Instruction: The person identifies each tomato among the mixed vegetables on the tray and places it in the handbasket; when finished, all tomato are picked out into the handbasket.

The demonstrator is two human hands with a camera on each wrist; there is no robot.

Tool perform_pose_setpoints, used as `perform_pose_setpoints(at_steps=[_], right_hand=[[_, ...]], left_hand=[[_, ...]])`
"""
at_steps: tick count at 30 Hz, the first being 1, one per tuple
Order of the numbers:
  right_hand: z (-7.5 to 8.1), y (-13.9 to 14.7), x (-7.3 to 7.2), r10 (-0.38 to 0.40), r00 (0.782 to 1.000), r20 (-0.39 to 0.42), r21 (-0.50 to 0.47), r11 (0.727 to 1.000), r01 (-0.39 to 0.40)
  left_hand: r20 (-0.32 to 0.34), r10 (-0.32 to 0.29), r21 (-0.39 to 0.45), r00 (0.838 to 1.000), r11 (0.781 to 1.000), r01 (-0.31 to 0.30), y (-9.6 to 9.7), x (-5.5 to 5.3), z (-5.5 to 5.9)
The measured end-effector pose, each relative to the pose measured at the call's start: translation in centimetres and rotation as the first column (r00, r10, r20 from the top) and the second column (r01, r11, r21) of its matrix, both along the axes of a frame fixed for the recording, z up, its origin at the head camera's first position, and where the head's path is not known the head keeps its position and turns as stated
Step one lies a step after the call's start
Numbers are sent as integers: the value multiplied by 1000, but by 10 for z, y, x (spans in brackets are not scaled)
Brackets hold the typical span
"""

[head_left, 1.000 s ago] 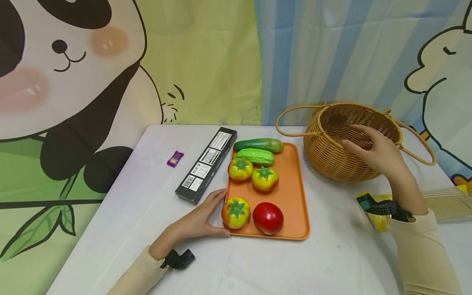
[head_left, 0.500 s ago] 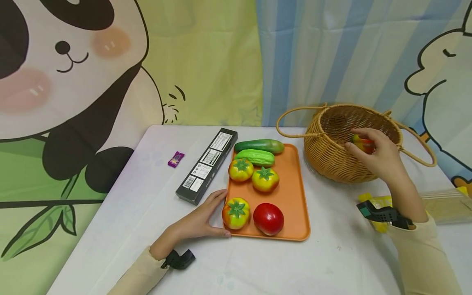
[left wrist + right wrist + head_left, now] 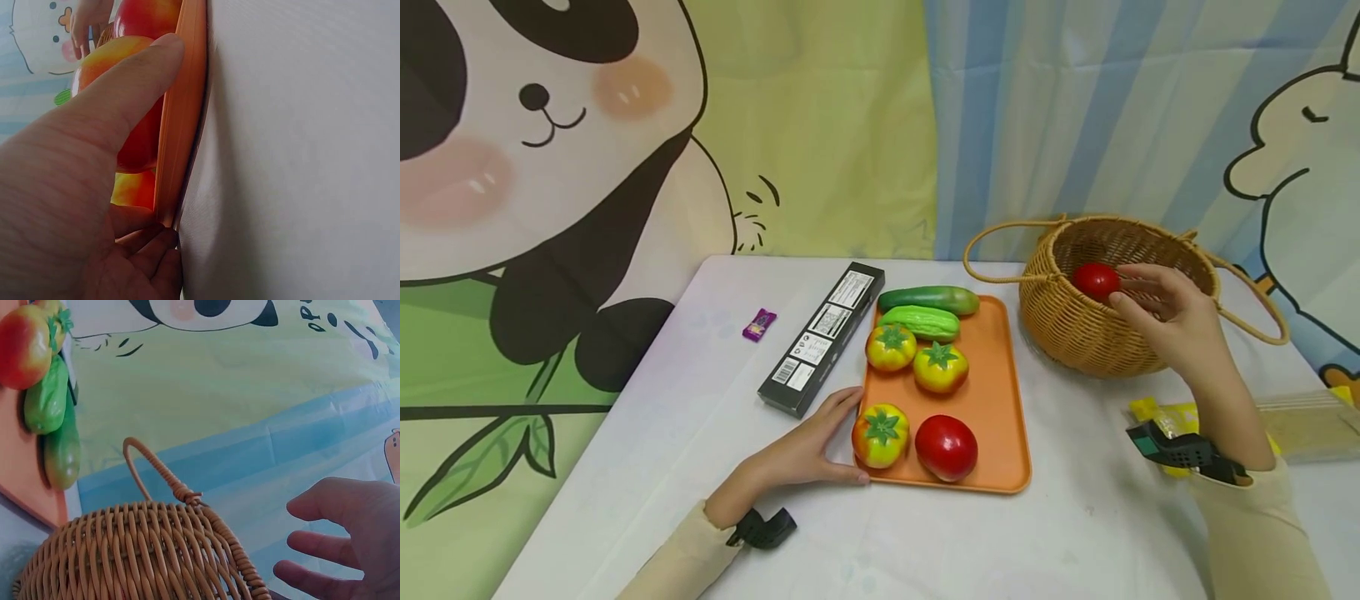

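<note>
My left hand [image 3: 808,446] holds the near left corner of an orange tray [image 3: 992,400], thumb along its front rim and fingers at its left side. Several toy tomatoes lie on the tray: yellow-red ones with green leaf tops [image 3: 881,436] and a red one [image 3: 947,447]. Behind them are a light green ridged cucumber [image 3: 921,322] and a darker smooth one [image 3: 928,299]. Over the wicker basket's [image 3: 1075,342] mouth, my right hand [image 3: 1172,321] has its fingers spread. Just left of its fingertips is a red tomato [image 3: 1097,282], hidden in the right wrist view.
A long black box [image 3: 822,337] lies left of the tray, with a small purple candy packet [image 3: 759,325] farther left. Beside the right forearm lies a clear-and-yellow package [image 3: 1307,425]. The basket's two handles [image 3: 992,225] stick out sideways. Printed curtains [image 3: 820,125] hang behind the table.
A red-and-yellow tomato showed between my right hand's fingers half a second ago. Now a red tomato shows left of the fingertips at the basket's mouth. My left hand stays at the tray.
</note>
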State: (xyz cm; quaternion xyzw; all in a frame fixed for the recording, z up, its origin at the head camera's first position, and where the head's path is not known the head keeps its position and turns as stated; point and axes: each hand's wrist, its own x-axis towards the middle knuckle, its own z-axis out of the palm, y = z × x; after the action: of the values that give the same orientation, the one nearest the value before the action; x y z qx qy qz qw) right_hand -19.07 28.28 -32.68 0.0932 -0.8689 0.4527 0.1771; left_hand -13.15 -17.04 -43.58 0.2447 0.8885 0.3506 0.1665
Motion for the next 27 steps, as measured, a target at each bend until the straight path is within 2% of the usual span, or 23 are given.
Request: perform_pose_setpoints(at_steps=[7,12,27], right_hand=[[6,-8,3,15,999,-44,-89,996,-19],[9,-15,9,54,997,-54,-124,990,-60],[9,-31,21,182,980,-76,4,983,-182]], left_hand=[[4,5,0,1000,1000,-5,-1,-1,3],[12,6,-1,1000,1000,-6,-1,-1,3],[7,-1,1,1000,1000,1,-1,0,0]])
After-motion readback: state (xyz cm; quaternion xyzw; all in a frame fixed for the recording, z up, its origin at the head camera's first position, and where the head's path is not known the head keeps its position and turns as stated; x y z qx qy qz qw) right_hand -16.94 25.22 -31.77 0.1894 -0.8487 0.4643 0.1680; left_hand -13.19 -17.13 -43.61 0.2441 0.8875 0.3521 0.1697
